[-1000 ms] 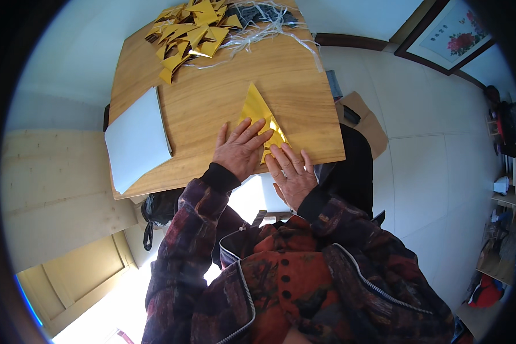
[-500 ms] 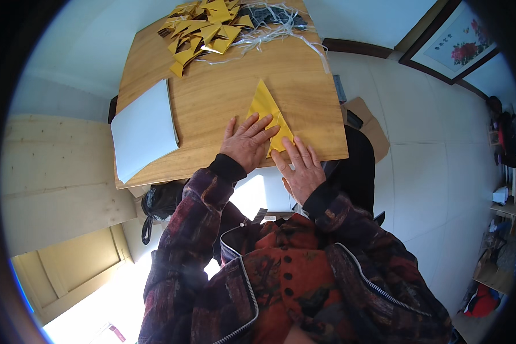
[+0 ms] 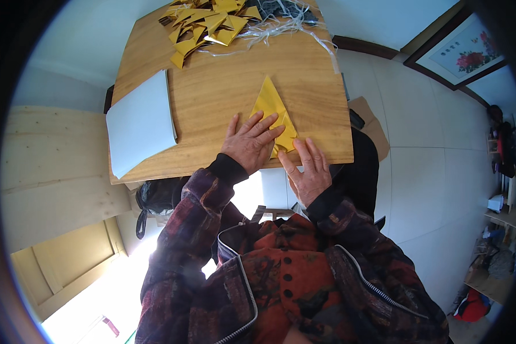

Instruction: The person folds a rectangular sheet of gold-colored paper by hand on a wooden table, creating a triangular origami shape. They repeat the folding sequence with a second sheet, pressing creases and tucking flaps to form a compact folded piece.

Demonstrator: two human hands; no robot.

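A yellow sheet of paper (image 3: 270, 97), folded to a tall pointed triangle, lies on the wooden table (image 3: 223, 77) close to its near edge, tip pointing away from me. My left hand (image 3: 251, 139) rests flat across the triangle's left side with fingers spread, covering part of its lower half. At the lower right corner of the paper, my right hand (image 3: 309, 171) has its fingers stretched out, the fingertips touching or just beside the bottom edge. Neither hand grips anything.
Folded yellow paper pieces (image 3: 209, 26) are heaped at the far side, beside tangled clear plastic strips (image 3: 286, 26). A stack of white paper (image 3: 142, 123) lies on the left. A black plastic bag (image 3: 155, 198) sits below the table's near left edge.
The view has shifted slightly. My right hand has slid a little down and right along the paper's lower edge; my left hand stays on the triangle.
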